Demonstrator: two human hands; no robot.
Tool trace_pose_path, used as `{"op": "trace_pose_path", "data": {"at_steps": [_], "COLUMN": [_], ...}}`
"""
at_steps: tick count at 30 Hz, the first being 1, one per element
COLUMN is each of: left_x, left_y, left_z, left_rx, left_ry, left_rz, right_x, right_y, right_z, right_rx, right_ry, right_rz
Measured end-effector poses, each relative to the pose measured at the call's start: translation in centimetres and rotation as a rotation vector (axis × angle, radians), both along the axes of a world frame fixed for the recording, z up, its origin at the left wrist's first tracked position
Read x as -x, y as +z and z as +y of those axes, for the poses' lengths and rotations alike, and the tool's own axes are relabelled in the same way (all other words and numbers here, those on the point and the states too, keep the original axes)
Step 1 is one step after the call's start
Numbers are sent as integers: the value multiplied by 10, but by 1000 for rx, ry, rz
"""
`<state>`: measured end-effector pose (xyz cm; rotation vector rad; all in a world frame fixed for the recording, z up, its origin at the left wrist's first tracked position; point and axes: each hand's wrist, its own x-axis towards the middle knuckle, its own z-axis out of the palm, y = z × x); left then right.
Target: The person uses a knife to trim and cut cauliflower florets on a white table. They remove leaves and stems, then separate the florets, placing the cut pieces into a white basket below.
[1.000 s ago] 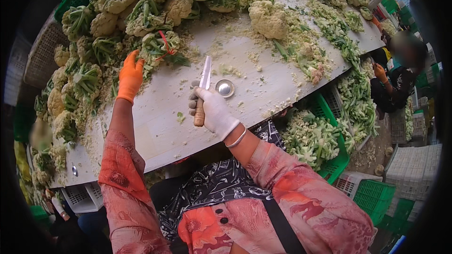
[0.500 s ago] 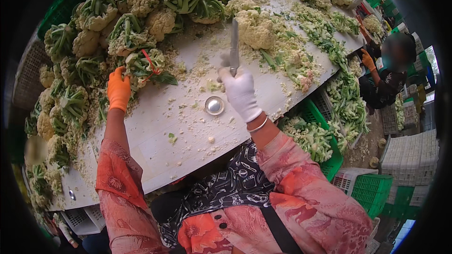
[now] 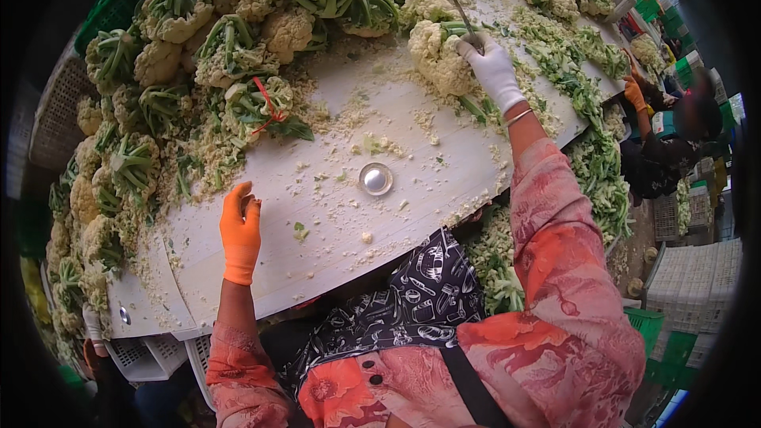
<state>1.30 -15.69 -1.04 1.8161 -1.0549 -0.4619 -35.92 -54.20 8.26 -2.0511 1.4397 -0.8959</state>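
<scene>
My right hand (image 3: 493,75), in a white glove, is closed around a knife (image 3: 463,14) whose narrow blade points away from me. It touches or overlaps the right side of a cauliflower head (image 3: 436,61) lying on the white table; the contact is partly hidden by the glove. My left hand (image 3: 240,230), in an orange glove, is over the table nearer to me, with thumb and fingers apart and holding nothing. Beyond it lies a cauliflower head (image 3: 254,103) with green stalks and a red tie (image 3: 270,103).
Cauliflower heads (image 3: 178,12) are piled along the far and left sides. Crumbs litter the white table (image 3: 333,246), which has a round metal fitting (image 3: 376,179). Trimmed leaves (image 3: 567,87) line its right edge. A person (image 3: 662,135) with orange gloves is at the right, near crates (image 3: 690,285).
My left hand has let go of the red-tied cauliflower and drawn back toward me. My right hand has carried the knife away and to the right, to the single cauliflower head.
</scene>
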Motion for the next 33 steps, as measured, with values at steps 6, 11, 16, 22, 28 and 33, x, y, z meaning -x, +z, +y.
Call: {"op": "trace_pose_path", "data": {"at_steps": [6,11,16,22,28,33], "left_x": [27,68,82,103,143,141], "left_y": [9,33,24,25,-16,18], "left_z": [-19,-57,-81,-161,-231,-192], "left_rx": [4,-30,-136,-133,-129,-29], "left_ry": [-73,-256,-347,-242,-307,-223], "left_rz": [128,187,367,798,944,838], "right_x": [34,-3,-46,-6,17,-26], "right_y": [-32,-5,14,-34,-87,-65], "right_z": [-1,-12,-4,31,99,112], "right_rx": [-200,-161,-68,32,-447,-743], "right_ry": [-214,-36,244,459,-51,46], "right_rz": [-206,-89,264,-189,-841,-1230]}}
